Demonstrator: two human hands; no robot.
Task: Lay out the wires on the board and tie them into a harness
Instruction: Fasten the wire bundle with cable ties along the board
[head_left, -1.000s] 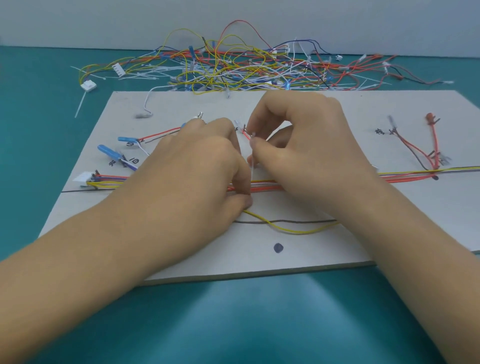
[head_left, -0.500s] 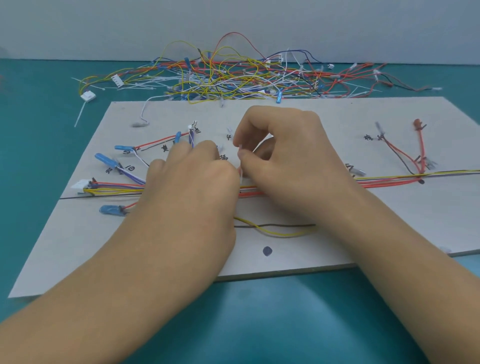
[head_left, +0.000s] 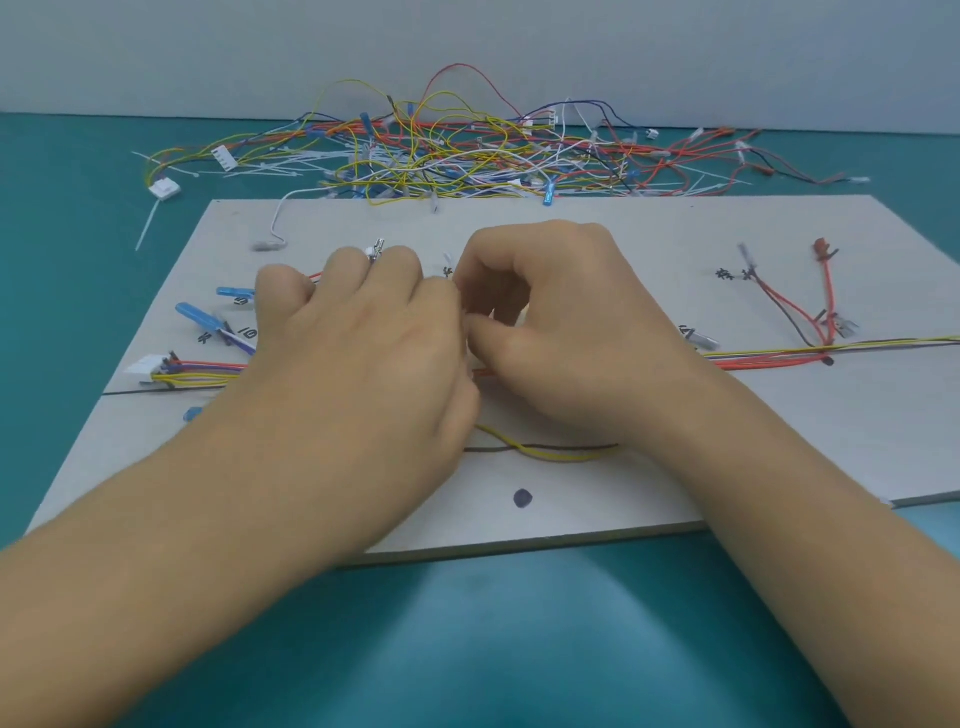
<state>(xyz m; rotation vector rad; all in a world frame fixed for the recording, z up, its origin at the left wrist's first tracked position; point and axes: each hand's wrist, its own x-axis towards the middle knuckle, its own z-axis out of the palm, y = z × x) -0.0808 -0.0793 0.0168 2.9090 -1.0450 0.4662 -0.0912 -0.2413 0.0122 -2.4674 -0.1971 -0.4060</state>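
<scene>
Both hands meet over the middle of the grey board (head_left: 779, 441), right where the main wire bundle (head_left: 769, 356) runs along the drawn guide line. The left hand (head_left: 358, 364) lies knuckles-up with its fingers curled down onto the bundle, probably to pin the strands together. The right hand (head_left: 566, 332) is curled with thumb and forefinger brought tip to tip just beside the left fingertips. Whatever they pinch is hidden, so I cannot tell whether either hand grips a tie, a wire or nothing.

The bundle starts at a white connector (head_left: 148, 368) near the board's left edge, passes under both hands and runs off to the right. Branches leave it toward handwritten marks: blue terminals (head_left: 195, 314) on the left, red branch wires (head_left: 826, 291) on the right, each apparently placed to match its label. A yellow wire (head_left: 550, 454) sags loose just below the hands, across a dark line, not yet gathered in.

My reading is that a tie is being made at mid-trunk. The loose wire pile (head_left: 467, 150) sits on the teal bench (head_left: 493, 634) behind the board, within reach as stock
</scene>
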